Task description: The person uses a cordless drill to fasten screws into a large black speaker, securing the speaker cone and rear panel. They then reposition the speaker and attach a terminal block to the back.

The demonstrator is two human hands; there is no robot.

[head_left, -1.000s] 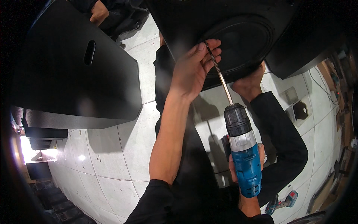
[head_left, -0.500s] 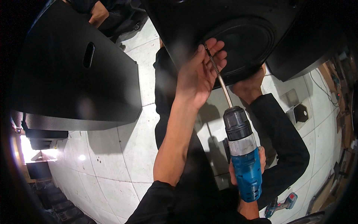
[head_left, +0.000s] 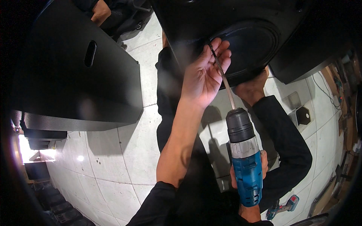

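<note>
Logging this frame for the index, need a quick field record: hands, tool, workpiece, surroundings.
left hand: left hand raised, fingertips steadying the long bit near its tip
right hand: right hand gripping the blue drill
workpiece: black speaker cabinet, bit tip at the round driver's rim
other person: a hand under the cabinet edge
surroundings: second black cabinet at left; another drill on the tiled floor

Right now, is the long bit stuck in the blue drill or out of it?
In. The long bit runs straight out of the blue drill chuck, and the left hand steadies its tip.

Left hand steadying blue drill's long bit.
</note>
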